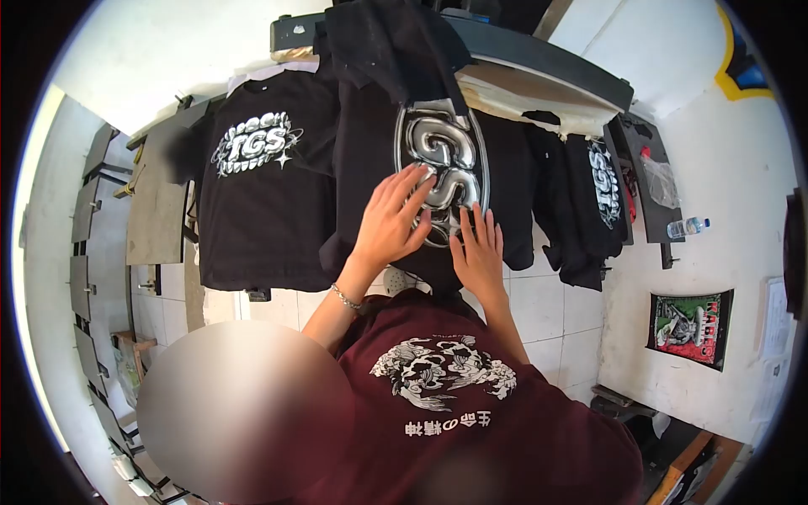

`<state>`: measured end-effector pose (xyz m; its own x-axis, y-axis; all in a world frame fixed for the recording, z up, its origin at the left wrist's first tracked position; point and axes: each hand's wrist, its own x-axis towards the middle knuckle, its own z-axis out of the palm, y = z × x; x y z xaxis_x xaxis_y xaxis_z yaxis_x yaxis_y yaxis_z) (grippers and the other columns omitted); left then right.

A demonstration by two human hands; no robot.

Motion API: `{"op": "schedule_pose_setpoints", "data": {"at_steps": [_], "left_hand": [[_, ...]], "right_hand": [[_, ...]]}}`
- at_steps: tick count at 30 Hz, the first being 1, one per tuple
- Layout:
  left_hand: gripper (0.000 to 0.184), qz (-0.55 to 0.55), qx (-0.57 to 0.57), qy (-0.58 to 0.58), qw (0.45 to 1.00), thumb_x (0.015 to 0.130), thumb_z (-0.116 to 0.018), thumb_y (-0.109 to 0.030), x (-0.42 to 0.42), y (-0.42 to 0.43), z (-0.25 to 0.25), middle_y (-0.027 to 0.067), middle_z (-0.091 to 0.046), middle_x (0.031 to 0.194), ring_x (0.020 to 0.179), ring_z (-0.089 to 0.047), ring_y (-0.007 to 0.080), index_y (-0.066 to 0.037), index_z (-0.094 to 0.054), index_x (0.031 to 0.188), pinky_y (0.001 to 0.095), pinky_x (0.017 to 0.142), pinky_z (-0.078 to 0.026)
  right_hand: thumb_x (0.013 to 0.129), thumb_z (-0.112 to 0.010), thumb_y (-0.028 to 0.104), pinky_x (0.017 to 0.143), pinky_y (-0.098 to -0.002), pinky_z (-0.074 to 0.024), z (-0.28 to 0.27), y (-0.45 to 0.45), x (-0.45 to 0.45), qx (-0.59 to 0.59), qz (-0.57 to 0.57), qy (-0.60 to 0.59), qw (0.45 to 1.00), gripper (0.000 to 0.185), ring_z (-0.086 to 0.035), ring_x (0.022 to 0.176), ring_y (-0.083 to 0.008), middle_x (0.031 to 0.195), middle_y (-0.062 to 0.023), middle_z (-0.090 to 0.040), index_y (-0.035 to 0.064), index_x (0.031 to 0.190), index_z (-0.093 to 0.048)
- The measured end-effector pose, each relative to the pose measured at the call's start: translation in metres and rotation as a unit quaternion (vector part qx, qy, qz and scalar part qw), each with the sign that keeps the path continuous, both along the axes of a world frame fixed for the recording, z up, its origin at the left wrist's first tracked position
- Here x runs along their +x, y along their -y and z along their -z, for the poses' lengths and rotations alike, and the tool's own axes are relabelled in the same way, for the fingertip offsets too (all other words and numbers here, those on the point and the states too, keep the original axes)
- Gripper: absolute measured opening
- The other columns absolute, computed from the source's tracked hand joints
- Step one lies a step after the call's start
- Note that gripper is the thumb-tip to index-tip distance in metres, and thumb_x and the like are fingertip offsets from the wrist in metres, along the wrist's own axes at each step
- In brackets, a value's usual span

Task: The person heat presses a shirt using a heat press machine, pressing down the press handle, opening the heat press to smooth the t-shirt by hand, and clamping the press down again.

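This place seems to be a small workshop where clothes are printed. Three black garments with silvery prints are spread side by side: the left garment [252, 215], the middle garment [443, 139] and the right garment [581, 189]. Many dark flat boards [87, 198] make a row at the left. The floor [560, 337] has pale tiles, and a poster [692, 330] hangs on the white wall [715, 227].

The middle shirt [362, 160] is matt black cloth with a glossy, chrome-look print [440, 141], while the bracelet [343, 296] looks like shiny metal, the bottle [687, 227] clear plastic, the floor [539, 313] smooth tile.
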<state>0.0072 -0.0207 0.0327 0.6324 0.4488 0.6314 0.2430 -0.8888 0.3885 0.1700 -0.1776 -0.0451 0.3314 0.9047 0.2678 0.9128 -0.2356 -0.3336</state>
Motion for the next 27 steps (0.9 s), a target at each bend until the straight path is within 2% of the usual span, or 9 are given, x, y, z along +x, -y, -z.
{"op": "schedule_pose_setpoints", "data": {"at_steps": [2, 6, 9, 13, 21, 22, 25, 26, 27], "left_hand": [[0.062, -0.022, -0.053, -0.094, 0.994, 0.099, -0.059, -0.023, -0.002, 0.005, 0.036, 0.0201, -0.04, 0.162, 0.149, -0.039, 0.0373, -0.004, -0.042, 0.156, 0.0496, 0.124, -0.027], [0.062, -0.079, -0.013, -0.132, 0.988, 0.1, -0.058, -0.029, -0.007, 0.01, 0.074, 0.0172, -0.041, 0.162, 0.149, -0.039, 0.035, -0.007, -0.044, 0.156, 0.0493, 0.124, -0.026], [0.062, -0.06, -0.002, -0.133, 0.989, 0.098, -0.06, -0.03, -0.007, 0.015, 0.077, 0.0154, -0.043, 0.161, 0.149, -0.04, 0.0325, -0.009, -0.046, 0.155, 0.0488, 0.125, -0.026], [0.058, -0.05, 0.025, -0.156, 0.986, 0.097, -0.06, -0.032, -0.008, 0.012, 0.088, 0.0126, -0.049, 0.158, 0.147, -0.044, 0.0293, -0.008, -0.053, 0.149, 0.0482, 0.123, -0.028], [0.058, -0.077, 0.004, -0.117, 0.99, 0.097, -0.06, -0.033, 0.013, 0.005, 0.074, 0.0166, -0.047, 0.158, 0.148, -0.042, 0.0318, -0.005, -0.054, 0.147, 0.0498, 0.123, -0.029], [0.059, -0.085, 0.004, -0.114, 0.99, 0.097, -0.06, -0.033, 0.021, 0.001, 0.075, 0.017, -0.047, 0.158, 0.148, -0.042, 0.0324, -0.004, -0.053, 0.147, 0.0499, 0.123, -0.028], [0.061, -0.081, -0.029, -0.132, 0.988, 0.098, -0.059, -0.033, 0.039, -0.018, 0.087, 0.0182, -0.046, 0.158, 0.149, -0.041, 0.0333, -0.005, -0.049, 0.15, 0.0502, 0.124, -0.026], [0.061, -0.079, -0.045, -0.14, 0.986, 0.098, -0.059, -0.033, 0.044, -0.022, 0.09, 0.0186, -0.046, 0.158, 0.149, -0.041, 0.0335, -0.005, -0.048, 0.151, 0.0503, 0.124, -0.026], [0.061, -0.087, -0.044, -0.134, 0.986, 0.098, -0.059, -0.033, 0.046, -0.023, 0.093, 0.0185, -0.047, 0.158, 0.149, -0.041, 0.0334, -0.005, -0.049, 0.151, 0.0504, 0.124, -0.026]], "right_hand": [[0.104, -0.053, 0.032, 0.124, -0.0592, -0.0196, 0.011, 0.005, 0.0, -0.015, 0.006, 0.016, 1.0, 0.06, -0.031, 0.152, -0.0429, 0.168, -0.0154, -0.031, 0.0122, 0.159, -0.041], [0.104, -0.051, 0.029, 0.123, -0.0601, -0.0205, 0.016, 0.005, -0.002, 0.028, 0.02, 0.0, 0.999, 0.06, -0.033, 0.151, -0.0422, 0.168, -0.0168, -0.031, 0.0123, 0.16, -0.039], [0.104, -0.051, 0.029, 0.122, -0.0605, -0.0221, 0.015, 0.002, 0.0, 0.061, 0.027, -0.035, 0.997, 0.06, -0.034, 0.151, -0.0415, 0.168, -0.0177, -0.03, 0.0109, 0.16, -0.039], [0.103, -0.052, 0.027, 0.121, -0.0616, -0.0231, 0.015, 0.007, 0.003, 0.006, 0.001, 0.041, 0.999, 0.054, -0.036, 0.149, -0.0412, 0.164, -0.0149, -0.039, 0.0075, 0.154, -0.049], [0.106, -0.048, 0.029, 0.125, -0.0613, -0.0112, -0.014, -0.037, 0.023, 0.037, 0.002, 0.071, 0.997, 0.053, -0.031, 0.154, -0.0363, 0.163, -0.012, -0.042, 0.0059, 0.153, -0.049], [0.107, -0.045, 0.034, 0.125, -0.0617, -0.0105, -0.018, -0.051, 0.029, 0.042, -0.001, 0.072, 0.997, 0.055, -0.029, 0.155, -0.0371, 0.163, -0.0114, -0.043, 0.0071, 0.155, -0.047], [0.107, -0.041, 0.041, 0.125, -0.0635, -0.0118, -0.03, -0.088, 0.054, -0.133, -0.007, 0.052, 0.99, 0.057, -0.031, 0.154, -0.0382, 0.162, -0.0118, -0.044, 0.0096, 0.154, -0.048], [0.108, -0.036, 0.046, 0.125, -0.0636, -0.0126, -0.034, -0.097, 0.06, -0.189, -0.004, 0.049, 0.981, 0.061, -0.031, 0.154, -0.0389, 0.163, -0.0109, -0.043, 0.0115, 0.157, -0.043], [0.108, -0.036, 0.047, 0.124, -0.0638, -0.013, -0.035, -0.101, 0.062, -0.171, -0.008, 0.026, 0.985, 0.061, -0.03, 0.154, -0.0389, 0.163, -0.011, -0.043, 0.0115, 0.157, -0.043]]}}
